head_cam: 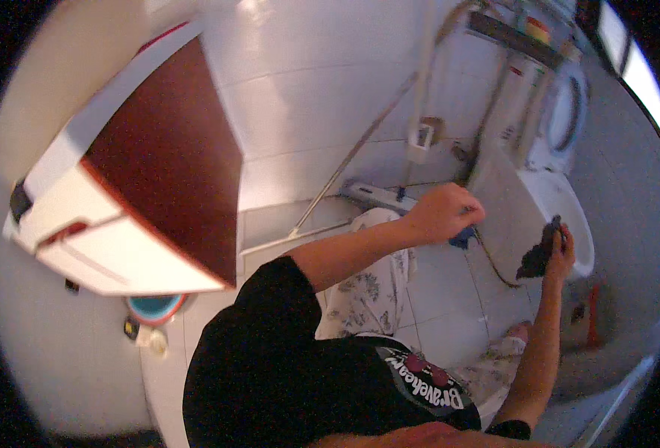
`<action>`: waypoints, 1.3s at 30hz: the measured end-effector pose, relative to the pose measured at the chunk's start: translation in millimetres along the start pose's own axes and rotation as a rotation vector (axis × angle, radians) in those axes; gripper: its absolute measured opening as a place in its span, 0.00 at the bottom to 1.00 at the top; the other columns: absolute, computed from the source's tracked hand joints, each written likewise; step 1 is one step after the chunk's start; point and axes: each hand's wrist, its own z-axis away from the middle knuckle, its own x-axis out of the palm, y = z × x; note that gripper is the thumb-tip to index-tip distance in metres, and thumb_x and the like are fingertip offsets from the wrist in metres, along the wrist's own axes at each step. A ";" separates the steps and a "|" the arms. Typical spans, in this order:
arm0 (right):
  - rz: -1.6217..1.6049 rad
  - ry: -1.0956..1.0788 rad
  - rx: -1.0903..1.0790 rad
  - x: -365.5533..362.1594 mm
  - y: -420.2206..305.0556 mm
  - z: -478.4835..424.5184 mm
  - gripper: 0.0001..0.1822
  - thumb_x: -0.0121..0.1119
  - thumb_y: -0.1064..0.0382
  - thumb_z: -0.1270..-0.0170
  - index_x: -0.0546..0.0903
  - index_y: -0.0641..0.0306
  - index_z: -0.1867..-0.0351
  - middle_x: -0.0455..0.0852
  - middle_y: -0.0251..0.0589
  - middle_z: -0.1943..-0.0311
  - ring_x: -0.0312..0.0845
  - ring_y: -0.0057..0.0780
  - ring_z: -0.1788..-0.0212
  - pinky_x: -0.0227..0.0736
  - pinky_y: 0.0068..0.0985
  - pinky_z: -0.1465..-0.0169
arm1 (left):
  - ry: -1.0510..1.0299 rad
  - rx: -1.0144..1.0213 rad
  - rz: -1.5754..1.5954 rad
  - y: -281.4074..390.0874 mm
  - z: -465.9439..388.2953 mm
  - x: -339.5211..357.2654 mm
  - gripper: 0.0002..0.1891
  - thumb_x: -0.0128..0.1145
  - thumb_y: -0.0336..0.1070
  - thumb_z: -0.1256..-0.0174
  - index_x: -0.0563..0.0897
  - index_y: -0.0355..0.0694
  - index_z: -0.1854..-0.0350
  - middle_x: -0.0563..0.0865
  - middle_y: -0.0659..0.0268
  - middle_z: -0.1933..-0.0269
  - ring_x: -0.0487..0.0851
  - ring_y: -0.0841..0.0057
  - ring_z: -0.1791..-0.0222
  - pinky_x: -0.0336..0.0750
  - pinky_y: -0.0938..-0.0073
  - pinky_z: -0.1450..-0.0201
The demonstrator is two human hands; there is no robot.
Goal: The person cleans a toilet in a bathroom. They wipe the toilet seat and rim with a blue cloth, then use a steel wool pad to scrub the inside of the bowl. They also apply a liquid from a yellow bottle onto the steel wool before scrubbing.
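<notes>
My right hand (563, 252) grips a dark cloth (537, 257) that hangs from the fingers by the toilet bowl (579, 218). Whether the cloth touches the bowl's white rim is unclear. The toilet seat and lid (566, 112) stand raised behind it. To the left, my left hand (446, 213) is held in the air with curled fingers, over the tiled floor. Blur hides whether anything small is between its fingertips. Just below that hand, a blue item (462, 238) shows partly, too blurred to name. A thin hose (492, 260) curves along the floor beside the toilet base.
A white cabinet (139, 252) with a dark red panel (178, 162) rises at left, above a teal basin (156, 308). A long-handled floor squeegee (293, 232) leans on the tiled wall near a flat mop head (374, 195). A red-orange stick (593, 316) stands at right.
</notes>
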 end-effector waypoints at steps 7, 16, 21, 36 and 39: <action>0.135 -0.046 0.075 13.3 -48.2 -8.2 0.15 0.58 0.62 0.37 0.78 0.63 0.49 0.82 0.39 0.52 0.77 0.27 0.52 0.69 0.24 0.47 | 0.038 -0.186 0.289 -3.4 -21.3 -24.0 0.10 0.58 0.39 0.38 0.84 0.38 0.64 0.86 0.62 0.67 0.82 0.75 0.65 0.74 0.75 0.61; 0.122 -0.212 0.119 62.6 33.4 10.0 0.15 0.56 0.65 0.37 0.77 0.65 0.49 0.82 0.41 0.53 0.76 0.30 0.50 0.68 0.26 0.44 | -0.058 -0.354 0.166 -14.9 -18.3 -19.5 0.12 0.54 0.40 0.33 0.84 0.38 0.59 0.87 0.62 0.61 0.83 0.76 0.58 0.74 0.74 0.52; -0.262 -0.215 0.308 84.0 117.8 19.3 0.15 0.56 0.66 0.36 0.76 0.65 0.48 0.80 0.41 0.51 0.76 0.31 0.50 0.68 0.27 0.45 | -0.016 -0.314 0.025 -11.3 -23.5 5.4 0.12 0.54 0.41 0.34 0.83 0.39 0.59 0.86 0.60 0.60 0.83 0.73 0.59 0.75 0.73 0.54; -0.381 -0.558 0.211 184.2 141.8 10.4 0.12 0.56 0.69 0.36 0.78 0.65 0.52 0.82 0.39 0.59 0.75 0.25 0.57 0.70 0.23 0.52 | 0.233 -0.358 -0.345 18.1 -52.1 19.8 0.13 0.57 0.43 0.38 0.83 0.38 0.59 0.84 0.58 0.61 0.82 0.66 0.60 0.76 0.70 0.57; -0.369 -0.570 0.159 194.5 140.8 15.7 0.11 0.56 0.67 0.35 0.78 0.64 0.53 0.81 0.36 0.62 0.74 0.21 0.61 0.69 0.19 0.58 | 0.284 -0.263 -0.408 34.4 -53.1 14.3 0.13 0.57 0.43 0.38 0.83 0.38 0.59 0.84 0.57 0.60 0.82 0.66 0.60 0.76 0.69 0.57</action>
